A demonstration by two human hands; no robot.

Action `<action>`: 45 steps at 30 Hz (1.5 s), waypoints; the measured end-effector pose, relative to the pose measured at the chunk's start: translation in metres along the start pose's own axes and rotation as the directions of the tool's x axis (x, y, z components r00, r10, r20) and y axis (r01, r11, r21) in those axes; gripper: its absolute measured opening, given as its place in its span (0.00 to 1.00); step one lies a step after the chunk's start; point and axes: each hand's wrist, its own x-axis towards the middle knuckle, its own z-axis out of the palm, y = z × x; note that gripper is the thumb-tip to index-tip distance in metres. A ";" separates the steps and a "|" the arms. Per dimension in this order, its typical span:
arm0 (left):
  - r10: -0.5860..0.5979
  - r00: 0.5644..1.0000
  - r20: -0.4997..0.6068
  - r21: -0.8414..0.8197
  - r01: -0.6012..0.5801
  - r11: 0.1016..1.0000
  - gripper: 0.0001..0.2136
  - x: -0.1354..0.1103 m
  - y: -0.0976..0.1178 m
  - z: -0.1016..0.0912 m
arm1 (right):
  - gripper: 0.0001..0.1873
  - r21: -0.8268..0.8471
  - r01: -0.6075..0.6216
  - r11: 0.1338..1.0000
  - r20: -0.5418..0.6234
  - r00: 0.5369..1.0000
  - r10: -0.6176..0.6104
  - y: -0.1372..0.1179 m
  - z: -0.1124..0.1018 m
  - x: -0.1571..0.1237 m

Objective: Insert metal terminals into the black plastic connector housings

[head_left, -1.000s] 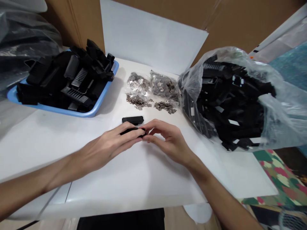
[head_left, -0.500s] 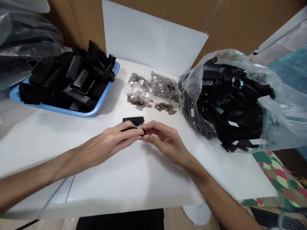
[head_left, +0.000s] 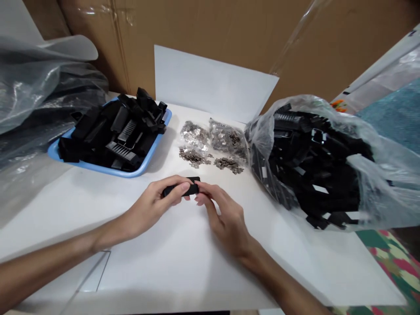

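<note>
A small black plastic part is gripped in my left hand, whose thumb lies across its top. At that part's right end, the fingertips of my right hand are closed on its edge; whether a small metal piece sits between them is hidden. Just behind, a second black part shows partly past my left fingers. Beyond my hands lie two loose piles of small flat metal pieces, a left pile and a right pile.
Two clear bags of metal pieces lie behind the piles. A blue tray heaped with black parts stands at left, beside plastic sheeting. A large clear bag full of black parts is at right. Cardboard rises behind.
My left hand has turned so its thumb now lies on top of the black part. My right hand stays at the part's right end. The camera view has tilted up.
</note>
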 end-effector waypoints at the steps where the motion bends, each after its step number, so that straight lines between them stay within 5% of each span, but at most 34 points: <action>1: -0.008 1.000 0.023 0.020 0.007 1.000 0.18 0.001 0.002 -0.004 | 0.18 0.009 -0.005 1.000 0.024 1.000 0.005 0.001 -0.003 0.000; 7: -0.116 0.980 0.162 0.056 0.108 0.993 0.19 0.011 0.010 -0.018 | 0.12 0.172 -0.113 0.978 0.219 0.973 0.074 0.021 -0.025 0.018; 11: -0.079 0.987 0.140 -0.060 0.088 0.994 0.18 0.013 0.008 -0.013 | 0.23 -0.193 -0.097 0.976 0.165 0.978 0.129 0.046 -0.021 0.027; 15: -0.073 0.983 0.167 -0.187 0.104 0.977 0.21 0.012 0.013 -0.013 | 0.24 -0.449 -0.026 0.893 0.271 0.948 0.164 0.055 -0.009 0.024; 25: -0.126 0.971 0.201 -0.383 0.196 0.903 0.11 0.012 0.020 -0.007 | 0.21 -0.403 -0.011 0.915 0.224 0.968 0.110 0.055 -0.017 0.016; 30: -0.178 0.964 0.196 -0.388 0.243 0.889 0.17 0.011 0.008 -0.006 | 0.20 -0.477 0.046 0.878 0.245 0.966 0.083 0.055 -0.014 0.014; 38: -0.005 0.978 0.209 -0.078 0.022 0.997 0.15 0.012 -0.003 -0.004 | 0.15 -0.450 -0.034 0.892 0.058 0.996 0.067 0.050 -0.022 0.016; 45: 0.055 0.973 0.225 0.112 -0.082 0.990 0.13 0.010 -0.007 -0.002 | 0.16 -0.453 0.012 0.891 0.184 0.980 0.080 0.053 -0.016 0.012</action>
